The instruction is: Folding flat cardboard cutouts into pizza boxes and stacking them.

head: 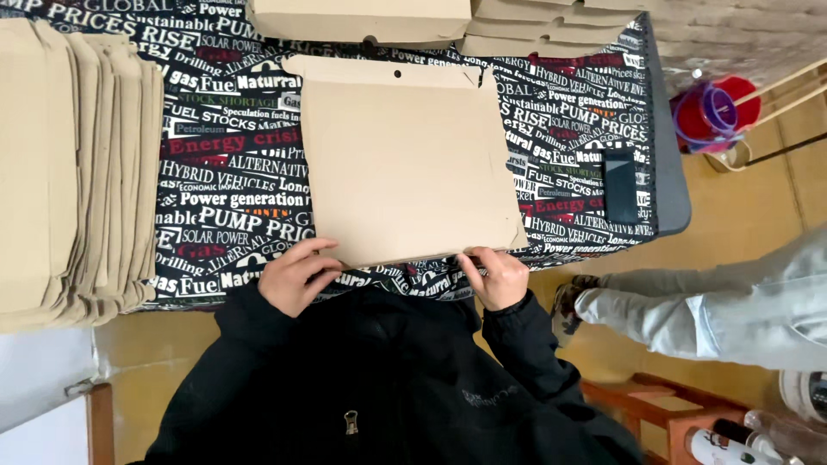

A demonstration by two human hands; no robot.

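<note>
A flat tan cardboard box blank (pixel 405 159) lies on a table covered with a black cloth printed in white and red lettering (pixel 228 172). My left hand (pixel 295 274) grips the blank's near edge at its left corner, fingers curled on top. My right hand (pixel 495 275) pinches the same near edge toward its right corner. Both black sleeves reach up from the bottom of the view.
A fanned stack of flat cardboard blanks (pixel 73 164) fills the table's left side. Folded boxes (pixel 362 19) sit along the far edge. A dark phone (pixel 620 185) lies at the table's right. Another person's grey-clad leg (pixel 706 310) and a red bucket (pixel 715 112) are on the right.
</note>
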